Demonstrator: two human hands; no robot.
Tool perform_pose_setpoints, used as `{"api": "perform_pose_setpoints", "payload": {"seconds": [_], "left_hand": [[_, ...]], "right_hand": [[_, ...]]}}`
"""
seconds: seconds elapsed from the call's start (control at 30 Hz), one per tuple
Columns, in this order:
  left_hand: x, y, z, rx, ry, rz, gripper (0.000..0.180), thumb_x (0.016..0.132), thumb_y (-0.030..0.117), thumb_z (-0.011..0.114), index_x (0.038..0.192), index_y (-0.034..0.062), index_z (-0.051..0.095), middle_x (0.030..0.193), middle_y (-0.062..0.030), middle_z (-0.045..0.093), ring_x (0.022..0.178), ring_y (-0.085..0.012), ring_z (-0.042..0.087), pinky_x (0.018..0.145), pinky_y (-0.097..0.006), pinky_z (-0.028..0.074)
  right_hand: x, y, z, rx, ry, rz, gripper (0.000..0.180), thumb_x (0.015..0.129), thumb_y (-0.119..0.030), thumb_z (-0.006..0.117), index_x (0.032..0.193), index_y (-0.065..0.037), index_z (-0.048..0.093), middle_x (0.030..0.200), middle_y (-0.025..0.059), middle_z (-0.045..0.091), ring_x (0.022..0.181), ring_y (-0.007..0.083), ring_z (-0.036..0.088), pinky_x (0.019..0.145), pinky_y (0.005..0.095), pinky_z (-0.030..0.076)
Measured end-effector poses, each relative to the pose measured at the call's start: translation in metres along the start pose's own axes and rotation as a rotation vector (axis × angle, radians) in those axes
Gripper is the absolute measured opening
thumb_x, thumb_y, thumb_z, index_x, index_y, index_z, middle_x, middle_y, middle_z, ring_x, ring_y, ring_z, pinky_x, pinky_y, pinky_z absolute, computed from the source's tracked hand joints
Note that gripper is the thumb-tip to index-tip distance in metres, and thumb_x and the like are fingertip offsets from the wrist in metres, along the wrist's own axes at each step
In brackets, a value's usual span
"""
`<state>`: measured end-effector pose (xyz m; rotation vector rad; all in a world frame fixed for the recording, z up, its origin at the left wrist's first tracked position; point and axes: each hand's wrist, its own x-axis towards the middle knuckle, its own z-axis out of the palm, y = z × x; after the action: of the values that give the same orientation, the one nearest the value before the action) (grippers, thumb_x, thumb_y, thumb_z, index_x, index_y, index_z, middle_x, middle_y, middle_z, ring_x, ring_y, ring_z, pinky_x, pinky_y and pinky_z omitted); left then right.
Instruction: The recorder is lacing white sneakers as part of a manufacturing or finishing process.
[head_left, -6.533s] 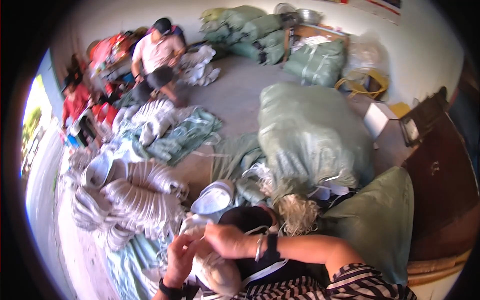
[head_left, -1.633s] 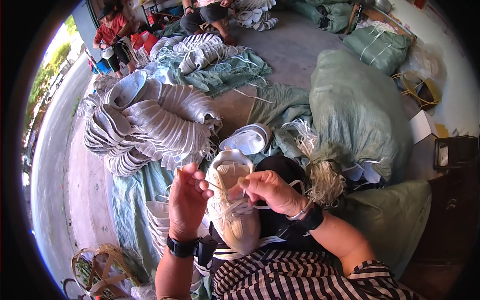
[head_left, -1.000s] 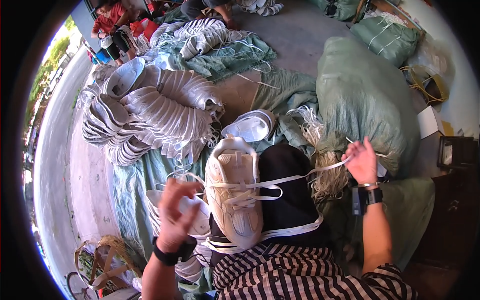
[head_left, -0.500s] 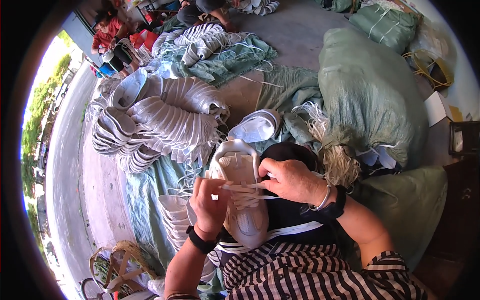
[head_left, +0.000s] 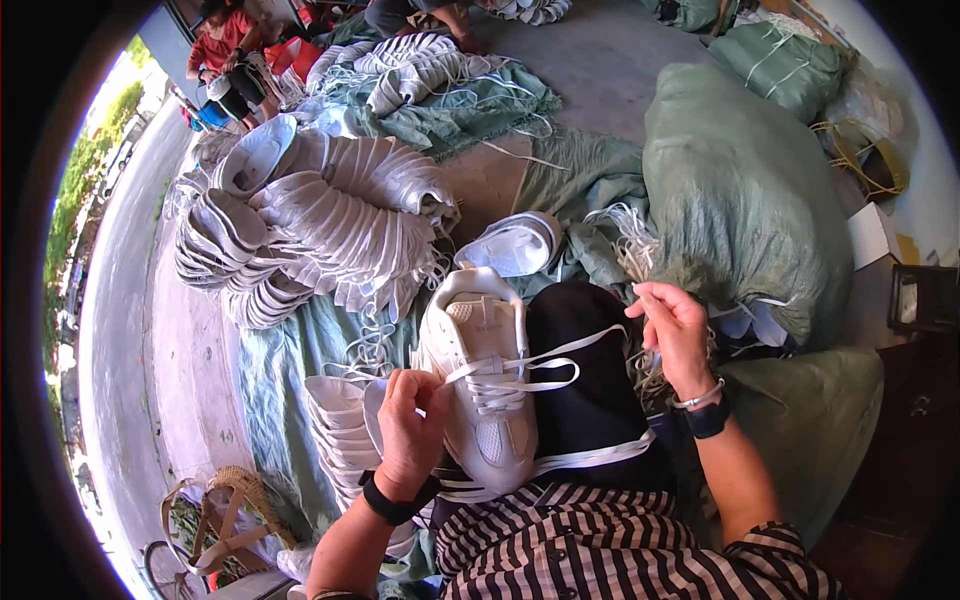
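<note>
A whitish sneaker upper (head_left: 488, 440) rests on my lap over black cloth (head_left: 590, 405), toe toward me and collar away. A flat white shoelace (head_left: 565, 347) is threaded across its front and loops out to the right. At the shoe's left edge, my left hand (head_left: 408, 425) pinches the lace where it leaves the eyelets. My right hand (head_left: 675, 335) is raised off to the right, fingertips closed on the lace's far end. More white laces (head_left: 600, 455) lie across my lap below the shoe.
Stacked white uppers (head_left: 345, 225) lie on green sheeting at left; a single upper (head_left: 510, 245) sits beyond the shoe. A bulging green sack (head_left: 740, 190) and a lace bundle (head_left: 632, 245) stand at right. A woven basket (head_left: 235, 510) is lower left. People (head_left: 225, 60) sit at the back.
My right hand has moved away from the shoe to the right, drawing the lace out into a long strand. My left hand has shifted slightly down and still pinches at the shoe's left edge.
</note>
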<state>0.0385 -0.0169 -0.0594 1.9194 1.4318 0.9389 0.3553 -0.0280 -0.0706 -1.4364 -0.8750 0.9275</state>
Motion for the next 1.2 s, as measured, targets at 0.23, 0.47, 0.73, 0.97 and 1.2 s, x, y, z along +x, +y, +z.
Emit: {"api": "perform_pose_setpoints", "payload": {"seconds": [0.23, 0.47, 0.73, 0.97, 1.2], "left_hand": [[0.002, 0.01, -0.006, -0.366, 0.01, -0.218, 0.007, 0.09, 0.005, 0.055, 0.089, 0.0031, 0.048, 0.075, -0.0027, 0.055, 0.057, -0.0059, 0.046, 0.051, -0.02, 0.039], [0.015, 0.001, -0.02, -0.28, -0.049, -0.035, 0.007, 0.092, 0.005, 0.052, 0.088, 0.0033, 0.046, 0.079, -0.0038, 0.057, 0.056, -0.0054, 0.048, 0.05, -0.019, 0.039], [0.028, 0.024, -0.026, -0.988, -0.087, -0.438, 0.006, 0.095, 0.017, 0.049, 0.094, 0.0118, 0.046, 0.063, 0.0061, 0.04, 0.049, -0.003, 0.035, 0.039, -0.017, 0.028], [0.06, -0.026, -0.103, -1.263, 0.285, -0.371, 0.023, 0.095, 0.014, 0.05, 0.115, 0.0036, 0.052, 0.071, 0.0034, 0.054, 0.062, -0.0042, 0.05, 0.055, -0.019, 0.045], [0.055, -0.052, -0.125, -1.148, 0.407, -0.418, 0.01, 0.094, 0.017, 0.054, 0.095, 0.0083, 0.059, 0.061, 0.0064, 0.045, 0.053, -0.0037, 0.042, 0.057, -0.022, 0.044]], "right_hand": [[-0.057, -0.042, 0.066, -0.62, -0.554, -0.638, 0.027, 0.075, -0.011, 0.071, 0.097, -0.003, 0.058, 0.084, 0.0123, 0.06, 0.071, 0.0279, 0.063, 0.062, 0.032, 0.052], [-0.038, -0.045, 0.062, -0.705, -0.609, -0.437, 0.022, 0.082, -0.02, 0.064, 0.072, -0.002, 0.058, 0.068, 0.0144, 0.058, 0.064, 0.0318, 0.06, 0.058, 0.0397, 0.048], [-0.037, -0.056, 0.062, -0.531, -0.806, -0.653, 0.01, 0.076, -0.009, 0.068, 0.085, -0.007, 0.066, 0.065, 0.0066, 0.053, 0.063, 0.0247, 0.059, 0.054, 0.0339, 0.045], [-0.038, -0.044, 0.069, -0.525, -0.797, -0.621, 0.021, 0.074, -0.004, 0.068, 0.095, -0.004, 0.063, 0.09, 0.0072, 0.061, 0.073, 0.0194, 0.063, 0.061, 0.027, 0.051], [-0.026, -0.029, 0.074, -0.166, -0.331, -0.459, 0.013, 0.081, -0.003, 0.064, 0.094, 0.0, 0.063, 0.087, 0.0107, 0.064, 0.073, 0.0159, 0.064, 0.062, 0.0259, 0.05]]}}
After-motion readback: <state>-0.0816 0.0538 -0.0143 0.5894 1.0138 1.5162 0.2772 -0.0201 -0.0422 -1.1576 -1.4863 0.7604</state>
